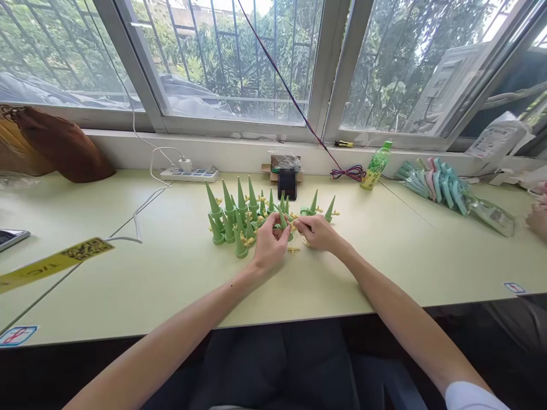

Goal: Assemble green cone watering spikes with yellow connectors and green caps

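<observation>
two hands nearly meeting over one leaning green cone
from my end of the head cam: my left hand [272, 242] has its fingers wrapped round a green cone [282, 218], and my right hand [318, 232] seems to be pinching a small yellow piece [294, 225], though the fingertips hide most of it. the cone sits just left of the right fingertips, long axis tilted, tip up and away to the left, wide end down toward the right. left hand's obviously nearer since it's holding the thing; can't tell if cone and yellow bit touch. more standing cones [241, 209] crowd the table [376, 273] to the left, and a loose yellow connector [293, 250] lies just below the hands.
</observation>
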Motion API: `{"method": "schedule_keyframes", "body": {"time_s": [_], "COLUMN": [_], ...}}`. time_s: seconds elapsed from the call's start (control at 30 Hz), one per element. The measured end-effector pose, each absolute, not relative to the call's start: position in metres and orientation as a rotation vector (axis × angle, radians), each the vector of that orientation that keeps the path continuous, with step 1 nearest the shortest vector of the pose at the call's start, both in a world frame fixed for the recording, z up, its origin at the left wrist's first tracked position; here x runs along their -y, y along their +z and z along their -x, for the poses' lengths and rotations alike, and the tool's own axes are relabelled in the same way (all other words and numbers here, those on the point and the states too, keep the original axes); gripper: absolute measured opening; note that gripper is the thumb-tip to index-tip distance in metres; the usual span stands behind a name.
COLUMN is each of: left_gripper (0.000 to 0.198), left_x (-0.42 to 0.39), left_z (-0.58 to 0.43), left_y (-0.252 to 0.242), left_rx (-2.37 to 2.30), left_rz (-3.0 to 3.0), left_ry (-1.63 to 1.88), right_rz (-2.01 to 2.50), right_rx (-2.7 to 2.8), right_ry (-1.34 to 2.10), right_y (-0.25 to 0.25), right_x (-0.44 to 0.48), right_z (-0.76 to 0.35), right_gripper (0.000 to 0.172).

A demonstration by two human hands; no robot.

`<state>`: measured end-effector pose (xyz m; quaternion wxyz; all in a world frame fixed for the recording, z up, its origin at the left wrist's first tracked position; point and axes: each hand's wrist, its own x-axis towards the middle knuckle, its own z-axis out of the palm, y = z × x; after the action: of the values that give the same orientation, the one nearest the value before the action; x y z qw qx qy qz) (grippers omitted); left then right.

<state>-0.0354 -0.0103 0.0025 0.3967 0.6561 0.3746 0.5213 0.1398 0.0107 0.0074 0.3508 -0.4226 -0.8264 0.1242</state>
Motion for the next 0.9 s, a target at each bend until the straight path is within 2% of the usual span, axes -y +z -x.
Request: {"method": "schedule_keyframes", "body": {"time_s": [0.9], "left_gripper": [0.028], "left_x": [0.0039], "left_z": [0.0390], "left_y": [0.0046], "left_rx": [-0.878], "left_rz": [-1.515], "left_ry": [1.350], "right_rz": [1.049], "right_rx": [2.113], "right_ry": [0.342], "right_y": [0.0066], "right_x": [-0.0072], "right_z": [-0.1345], "right_gripper": [0.037]}}
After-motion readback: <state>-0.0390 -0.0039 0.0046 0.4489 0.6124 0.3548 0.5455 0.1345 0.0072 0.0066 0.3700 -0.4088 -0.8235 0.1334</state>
